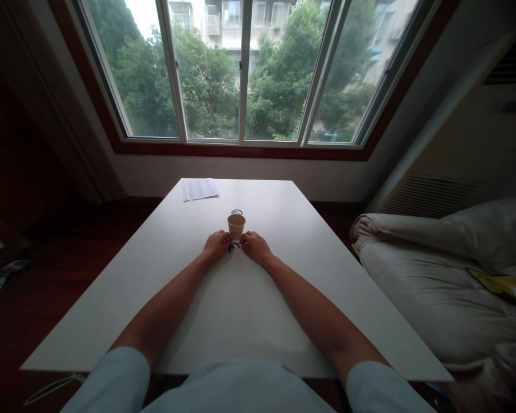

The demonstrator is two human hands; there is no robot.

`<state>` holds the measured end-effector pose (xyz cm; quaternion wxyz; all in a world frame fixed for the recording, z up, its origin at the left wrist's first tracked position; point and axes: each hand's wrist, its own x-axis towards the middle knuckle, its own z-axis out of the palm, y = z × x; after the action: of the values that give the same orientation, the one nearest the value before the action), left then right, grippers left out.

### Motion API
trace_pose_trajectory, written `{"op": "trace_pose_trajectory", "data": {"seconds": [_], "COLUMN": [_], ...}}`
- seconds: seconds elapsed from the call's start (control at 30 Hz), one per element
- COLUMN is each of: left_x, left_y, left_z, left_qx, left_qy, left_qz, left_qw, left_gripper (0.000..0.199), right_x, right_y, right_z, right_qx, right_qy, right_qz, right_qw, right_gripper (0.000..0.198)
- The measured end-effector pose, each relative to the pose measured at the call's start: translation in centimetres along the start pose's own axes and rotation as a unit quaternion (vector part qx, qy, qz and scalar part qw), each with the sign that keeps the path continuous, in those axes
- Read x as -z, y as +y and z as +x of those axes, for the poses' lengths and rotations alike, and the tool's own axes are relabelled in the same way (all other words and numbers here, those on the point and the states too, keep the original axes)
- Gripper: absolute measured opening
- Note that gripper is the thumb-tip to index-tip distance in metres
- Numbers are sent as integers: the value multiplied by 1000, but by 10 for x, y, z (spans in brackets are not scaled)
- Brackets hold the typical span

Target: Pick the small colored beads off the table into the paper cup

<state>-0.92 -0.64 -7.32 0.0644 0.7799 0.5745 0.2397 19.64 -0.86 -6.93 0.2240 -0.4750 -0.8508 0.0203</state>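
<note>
Tan cup, both hands beside blue bits, unreadable papers

Head camera: looks forward, down across table.

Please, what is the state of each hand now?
Left hand: curled near the cup; whether holding anything, cannot tell.
Right hand: curled near the cup; grip also unclear.
</note>
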Motion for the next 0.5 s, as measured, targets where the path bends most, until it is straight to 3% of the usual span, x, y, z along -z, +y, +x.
{"op": "trace_pose_trajectory", "data": {"seconds": [0.13, 0.33, 0.5], "left_x": [2, 2, 0], "left_y": [2, 2, 0], "left_z": [0, -1, 0], "left_qx": [12, 4, 5], "left_qy": [-8, -3, -1], "left_qz": [5, 0, -2], "left_qw": [1000, 1000, 1000], "left_gripper": [21, 21, 21], "right_x": [2, 4, 5], "right_y": [0, 0, -3], "right_z": [0, 0, 0], "right_qx": [-12, 55, 95], "right_qy": [43, 133, 171], "right_qz": [42, 91, 106], "right_qw": [998, 985, 975], "right_gripper": [9, 11, 16]}}
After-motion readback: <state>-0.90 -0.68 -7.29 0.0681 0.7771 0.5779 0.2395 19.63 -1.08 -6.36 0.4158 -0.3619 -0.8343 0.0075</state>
